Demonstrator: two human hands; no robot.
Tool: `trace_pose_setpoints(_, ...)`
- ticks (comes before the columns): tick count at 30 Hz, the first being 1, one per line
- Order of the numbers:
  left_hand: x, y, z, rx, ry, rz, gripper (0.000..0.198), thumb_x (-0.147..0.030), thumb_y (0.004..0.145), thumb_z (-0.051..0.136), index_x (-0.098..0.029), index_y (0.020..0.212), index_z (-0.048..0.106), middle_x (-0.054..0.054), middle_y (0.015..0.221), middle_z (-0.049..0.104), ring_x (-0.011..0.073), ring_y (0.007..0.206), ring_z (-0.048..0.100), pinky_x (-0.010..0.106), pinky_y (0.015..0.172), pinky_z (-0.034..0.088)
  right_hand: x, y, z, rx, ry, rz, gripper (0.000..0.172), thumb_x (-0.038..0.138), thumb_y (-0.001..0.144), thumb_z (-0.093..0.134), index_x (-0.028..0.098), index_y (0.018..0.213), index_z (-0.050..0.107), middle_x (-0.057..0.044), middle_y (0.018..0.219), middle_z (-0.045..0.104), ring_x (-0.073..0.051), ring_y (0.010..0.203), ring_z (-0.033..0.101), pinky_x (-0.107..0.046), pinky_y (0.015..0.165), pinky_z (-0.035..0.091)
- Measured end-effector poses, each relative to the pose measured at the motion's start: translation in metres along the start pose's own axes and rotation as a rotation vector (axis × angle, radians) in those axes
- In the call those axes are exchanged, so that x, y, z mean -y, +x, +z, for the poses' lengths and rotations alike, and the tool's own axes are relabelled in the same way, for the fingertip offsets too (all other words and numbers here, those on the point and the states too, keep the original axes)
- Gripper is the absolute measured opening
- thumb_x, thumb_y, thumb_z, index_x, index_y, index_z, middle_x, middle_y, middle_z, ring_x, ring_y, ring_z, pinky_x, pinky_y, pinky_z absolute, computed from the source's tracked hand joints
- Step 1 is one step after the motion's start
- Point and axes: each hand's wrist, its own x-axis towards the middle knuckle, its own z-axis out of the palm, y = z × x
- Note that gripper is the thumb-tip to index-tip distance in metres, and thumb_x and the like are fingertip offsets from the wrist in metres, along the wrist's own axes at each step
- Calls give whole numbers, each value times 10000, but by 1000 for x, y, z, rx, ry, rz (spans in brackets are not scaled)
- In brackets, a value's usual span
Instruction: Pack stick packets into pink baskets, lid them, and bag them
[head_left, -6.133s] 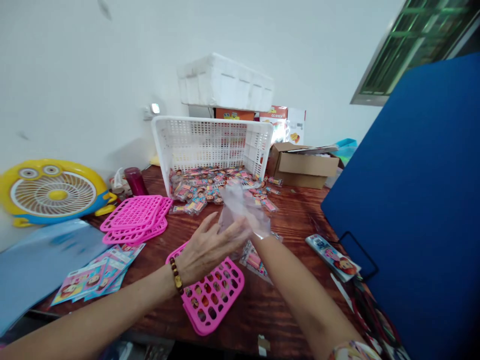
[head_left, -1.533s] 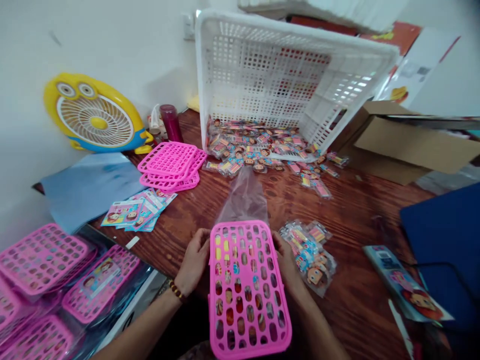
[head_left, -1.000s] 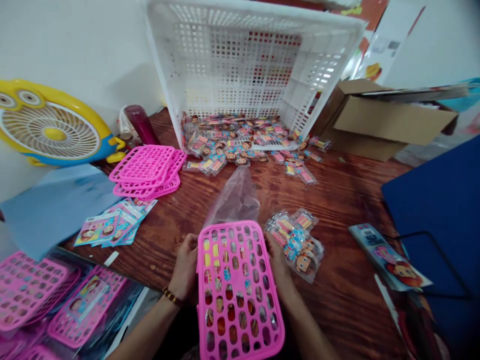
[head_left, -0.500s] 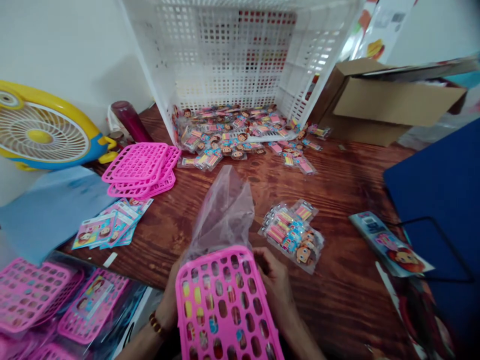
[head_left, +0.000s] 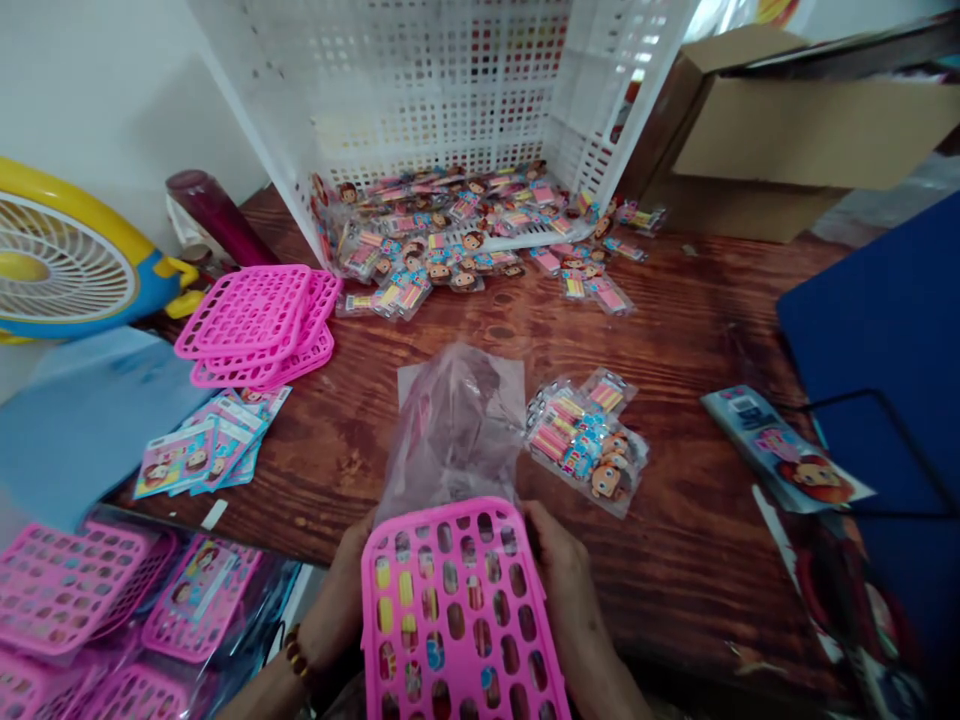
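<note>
A pink perforated plastic tray (head_left: 457, 610) filled with small colourful items is tilted up near me at the table's front edge. My left hand (head_left: 341, 600) grips its left side and my right hand (head_left: 562, 580) grips its right side. At the tray's far end a clear plastic bag (head_left: 457, 425) stands open and touches the tray's top edge. A small heap of packeted cartoon-face toys (head_left: 589, 450) lies just right of the bag.
A tipped white basket (head_left: 450, 90) spills many packets (head_left: 450, 240) at the back. There are stacked pink trays (head_left: 259, 325), printed cards (head_left: 202, 450), blue sheet (head_left: 82, 420), fan (head_left: 67, 260), cardboard box (head_left: 795, 130), blue board (head_left: 892, 330), and bagged pink trays (head_left: 97, 600) low left.
Both hands have drawn the pink tray toward me and tilted it up. The clear bag has risen and puffed open at the tray's far edge.
</note>
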Motion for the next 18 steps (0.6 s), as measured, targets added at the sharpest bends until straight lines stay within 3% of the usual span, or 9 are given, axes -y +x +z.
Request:
trace_pose_setpoints(5, -9, -3, 1, 117, 2, -37, 138, -356, 657, 649, -241, 713, 701, 42, 694, 698, 253, 697, 647, 362, 630, 555, 10, -1, -10, 67, -12, 14, 172, 264, 825, 522, 247, 876, 685, -10, 677, 672, -191, 606, 563, -256, 551, 417)
trace_pose_setpoints(10, 7, -10, -2, 62, 81, 32, 204, -331, 684, 627, -237, 852, 694, 36, 879, 735, 236, 791, 666, 349, 762, 553, 8, -12, -21, 74, -14, -42, 287, 347, 844, 479, 238, 984, 705, -58, 849, 717, -238, 747, 607, -303, 671, 480)
trace_pose_setpoints(13, 7, -18, -4, 110, 154, 5, 260, -349, 739, 619, -226, 961, 678, 43, 948, 736, 232, 825, 671, 335, 770, 552, 9, -17, -29, 174, -120, -38, 315, 338, 840, 461, 206, 995, 701, -79, 938, 728, -259, 832, 625, -324, 738, 487)
trace_pose_setpoints(18, -8, -32, -6, 290, 286, -52, 219, -322, 838, 543, -232, 994, 669, 28, 1009, 736, 210, 834, 682, 306, 774, 550, 10, -14, -33, 374, -249, 30, 252, 247, 854, 435, 202, 875, 683, -45, 811, 735, -231, 728, 653, -270, 631, 438)
